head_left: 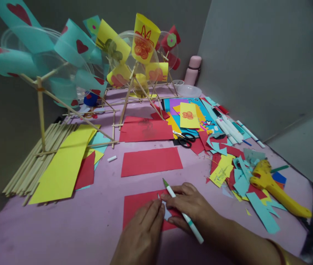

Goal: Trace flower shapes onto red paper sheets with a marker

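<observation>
A red paper rectangle (pixel 134 209) lies flat on the table in front of me, with a small pale paper cutout (pixel 166 212) on top of it. My left hand (pixel 148 224) lies with outstretched fingers on the red paper, fingertips pressing the cutout's left side. My right hand (pixel 189 206) grips a white marker (pixel 186 217) whose green tip points up and away from me. Its fingertips rest at the cutout's right edge. Parts of the cutout are hidden under my fingers. A second red rectangle (pixel 152 162) lies just beyond.
Stick-framed paper wheels, one turquoise (pixel 73 44) and one yellow (pixel 145 40), stand behind. Wooden sticks (pixel 32 162) and yellow paper (pixel 62 165) lie left. Scissors (pixel 186 140), markers (pixel 230 129), paper scraps (pixel 241 176) and a yellow glue gun (pixel 280 191) lie right.
</observation>
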Demonstrator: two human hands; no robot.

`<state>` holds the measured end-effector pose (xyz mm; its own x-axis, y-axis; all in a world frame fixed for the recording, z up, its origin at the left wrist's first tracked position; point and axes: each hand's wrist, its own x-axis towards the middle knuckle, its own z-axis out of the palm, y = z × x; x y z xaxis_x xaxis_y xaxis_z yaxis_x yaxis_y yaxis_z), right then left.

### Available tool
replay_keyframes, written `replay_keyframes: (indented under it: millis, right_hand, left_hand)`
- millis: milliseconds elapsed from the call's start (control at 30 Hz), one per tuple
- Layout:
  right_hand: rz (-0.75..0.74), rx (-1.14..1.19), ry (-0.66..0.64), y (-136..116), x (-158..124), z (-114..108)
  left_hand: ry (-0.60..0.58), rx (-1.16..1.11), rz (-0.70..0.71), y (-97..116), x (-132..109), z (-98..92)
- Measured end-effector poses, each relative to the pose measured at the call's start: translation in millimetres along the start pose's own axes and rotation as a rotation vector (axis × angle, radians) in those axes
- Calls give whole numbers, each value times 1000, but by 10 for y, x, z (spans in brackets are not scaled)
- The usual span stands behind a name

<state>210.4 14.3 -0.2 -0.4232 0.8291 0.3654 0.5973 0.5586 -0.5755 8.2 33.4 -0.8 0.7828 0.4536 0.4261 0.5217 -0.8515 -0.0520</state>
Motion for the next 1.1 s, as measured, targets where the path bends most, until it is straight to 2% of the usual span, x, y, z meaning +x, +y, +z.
replay_keyframes:
  millis: [200, 367, 567, 867, 1100]
  right_hand:
    - [30, -22, 7, -36, 11, -15]
    - [-11, -30, 49, -24, 31, 8]
    - [-7, -40, 80, 43, 3, 91]
    - [9, -50, 51, 24, -1, 67]
    - [63, 16, 2, -3, 6, 21]
  left_hand:
    - [-74, 33, 29, -9, -93, 74]
    - [-87, 16, 50, -52, -197, 166]
    - [-166, 28, 72, -108, -151, 177]
    - [-126, -12, 29, -102, -53, 85]
    - [-31, -60, -59, -110, -12, 58]
